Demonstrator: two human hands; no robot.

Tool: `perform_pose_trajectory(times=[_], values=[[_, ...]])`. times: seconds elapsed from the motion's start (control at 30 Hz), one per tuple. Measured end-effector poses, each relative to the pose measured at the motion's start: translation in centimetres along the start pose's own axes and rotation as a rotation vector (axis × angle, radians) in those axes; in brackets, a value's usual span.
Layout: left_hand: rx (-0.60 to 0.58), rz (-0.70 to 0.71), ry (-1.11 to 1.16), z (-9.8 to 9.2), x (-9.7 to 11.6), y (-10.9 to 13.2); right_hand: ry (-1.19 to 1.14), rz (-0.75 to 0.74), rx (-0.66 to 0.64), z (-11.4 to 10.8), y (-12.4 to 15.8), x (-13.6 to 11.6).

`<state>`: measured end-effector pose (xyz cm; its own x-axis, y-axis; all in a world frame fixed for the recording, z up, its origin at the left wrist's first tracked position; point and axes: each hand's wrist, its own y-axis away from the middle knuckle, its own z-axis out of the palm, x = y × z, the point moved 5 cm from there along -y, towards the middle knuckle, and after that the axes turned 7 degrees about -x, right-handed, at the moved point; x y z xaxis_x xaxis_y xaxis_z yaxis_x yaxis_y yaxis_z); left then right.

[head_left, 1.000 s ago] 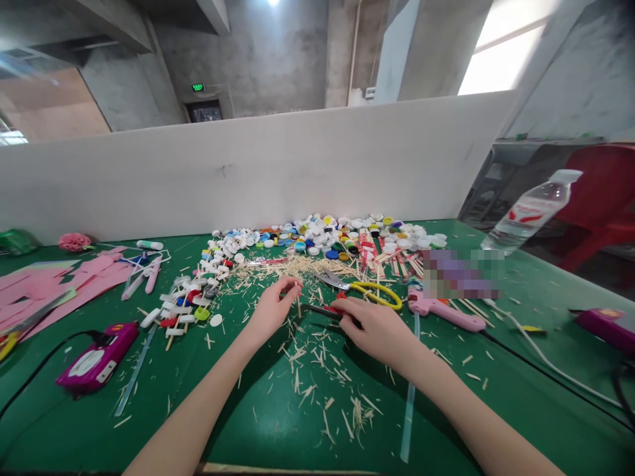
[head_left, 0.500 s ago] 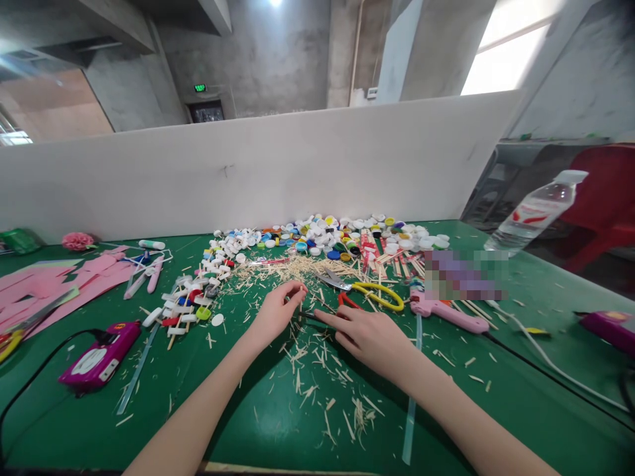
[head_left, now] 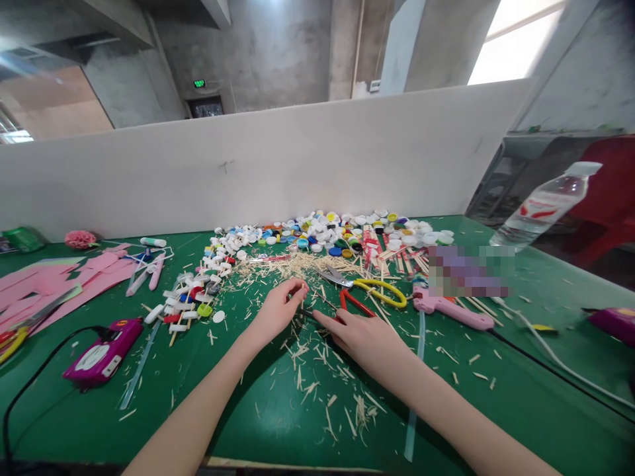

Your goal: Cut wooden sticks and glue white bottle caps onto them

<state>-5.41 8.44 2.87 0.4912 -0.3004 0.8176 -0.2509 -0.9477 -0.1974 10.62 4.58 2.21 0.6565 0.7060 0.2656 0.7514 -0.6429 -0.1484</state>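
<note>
My left hand (head_left: 282,304) is closed in a pinch near the middle of the table, on what looks like a short pale wooden stick, mostly hidden by the fingers. Just to its right, my right hand (head_left: 360,334) grips a thin dark blade (head_left: 307,313), its index finger stretched along it; the handle is out of sight under the palm. The blade's tip lies close below the left fingertips. Pale wood shavings (head_left: 297,266) are heaped beyond the hands and scattered beneath them. Scissors with yellow and red handles (head_left: 380,291) lie open just past my right hand.
Bottle caps (head_left: 322,231) line the back below a white partition (head_left: 248,172). Joined caps and sticks (head_left: 183,307) lie left, near a purple box with a cord (head_left: 104,354) and pink paper (head_left: 99,277). To the right are a pink glue gun (head_left: 456,312) and a water bottle (head_left: 546,205).
The view has shifted slightly. My right hand has turned a little and more of the red scissor handle shows. My left hand keeps its pinch in nearly the same place.
</note>
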Motion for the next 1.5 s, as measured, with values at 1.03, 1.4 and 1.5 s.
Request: perform_pose_trajectory(times=[1.03, 1.4, 1.5], values=[[-0.002, 0.017, -0.064, -0.2, 0.7, 0.3, -0.04, -0.012, 0.028, -0.1, -0.1, -0.9], [0.024, 0.039, -0.084, -0.3, 0.4, 0.2, -0.025, -0.016, -0.08, 0.1, -0.4, -1.4], [0.032, 0.045, -0.087, -0.4, 0.3, 0.2, -0.011, -0.007, -0.078, 0.1, -0.5, -1.5]])
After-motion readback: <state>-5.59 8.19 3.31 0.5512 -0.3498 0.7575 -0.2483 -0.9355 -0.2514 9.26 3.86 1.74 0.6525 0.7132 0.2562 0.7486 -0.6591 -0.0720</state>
